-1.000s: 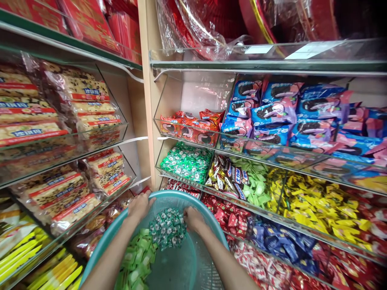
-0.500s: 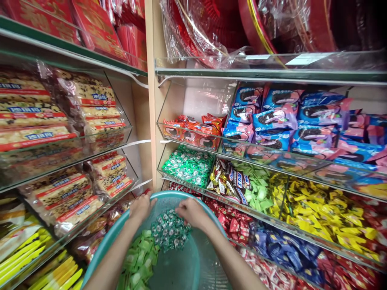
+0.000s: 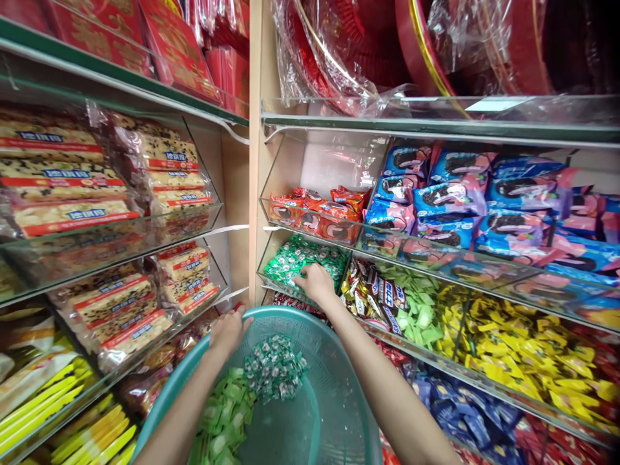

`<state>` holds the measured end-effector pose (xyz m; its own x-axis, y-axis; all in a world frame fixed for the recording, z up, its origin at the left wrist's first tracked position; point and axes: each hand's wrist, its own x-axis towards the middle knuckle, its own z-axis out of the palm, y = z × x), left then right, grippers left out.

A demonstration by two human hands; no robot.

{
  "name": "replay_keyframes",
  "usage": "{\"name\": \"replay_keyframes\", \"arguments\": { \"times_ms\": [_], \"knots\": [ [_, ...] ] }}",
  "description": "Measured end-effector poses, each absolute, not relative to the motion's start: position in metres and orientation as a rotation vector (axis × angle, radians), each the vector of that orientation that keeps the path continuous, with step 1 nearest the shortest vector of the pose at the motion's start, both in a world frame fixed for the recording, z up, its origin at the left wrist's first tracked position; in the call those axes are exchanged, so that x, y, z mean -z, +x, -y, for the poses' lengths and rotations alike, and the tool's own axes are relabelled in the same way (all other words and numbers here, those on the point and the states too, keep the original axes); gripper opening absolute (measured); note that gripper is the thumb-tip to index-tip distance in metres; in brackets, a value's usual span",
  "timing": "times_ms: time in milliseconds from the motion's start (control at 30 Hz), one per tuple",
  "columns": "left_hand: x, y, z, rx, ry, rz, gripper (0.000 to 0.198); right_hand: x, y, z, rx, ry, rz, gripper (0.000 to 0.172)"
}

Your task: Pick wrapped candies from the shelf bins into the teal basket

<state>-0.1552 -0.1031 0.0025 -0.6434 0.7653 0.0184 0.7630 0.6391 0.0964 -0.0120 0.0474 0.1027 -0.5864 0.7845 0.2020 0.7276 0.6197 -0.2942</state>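
Observation:
My left hand [image 3: 227, 332] grips the rim of a teal plastic basket [image 3: 334, 361], its fingers wrapped over the far left edge. Inside the basket lie a pile of green-wrapped candies [image 3: 276, 368] with pale spots and a pile of light green packets [image 3: 225, 413]. My right hand [image 3: 317, 284] is at the shelf bin of matching green candies [image 3: 290, 258], over its front lip. Its fingers are curled in, and whatever they hold, if anything, is hidden.
Clear dividers separate mixed candy bars [image 3: 380, 294], light green packets [image 3: 419, 313] and yellow candies [image 3: 523, 349] to the right. Blue snack packs [image 3: 450, 194] sit above. Wrapped pastry packs [image 3: 72, 174] fill the left shelves. A wooden post [image 3: 255, 161] stands at the corner.
My right hand has moved up from inside the basket to the green candy bin. My left hand stays on the rim. The view has shifted slightly left.

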Motion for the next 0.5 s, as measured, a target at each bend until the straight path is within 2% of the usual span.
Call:
{"name": "replay_keyframes", "arguments": {
  "times_ms": [200,433,500],
  "knots": [
    [-0.0016,-0.1571,0.1025,-0.128,1.330,-2.838,0.041,-0.0992,-0.0179,-0.0528,-0.297,-1.242,2.547,0.037],
    [0.0007,-0.1590,0.1040,-0.122,1.314,-2.843,0.040,-0.0968,-0.0175,-0.0510,-0.341,-1.202,2.467,0.018],
    [0.0009,-0.1595,0.1043,-0.126,1.305,-2.844,0.040,-0.0988,-0.0158,-0.0509,-0.377,-1.141,2.416,0.018]
  ]
}}
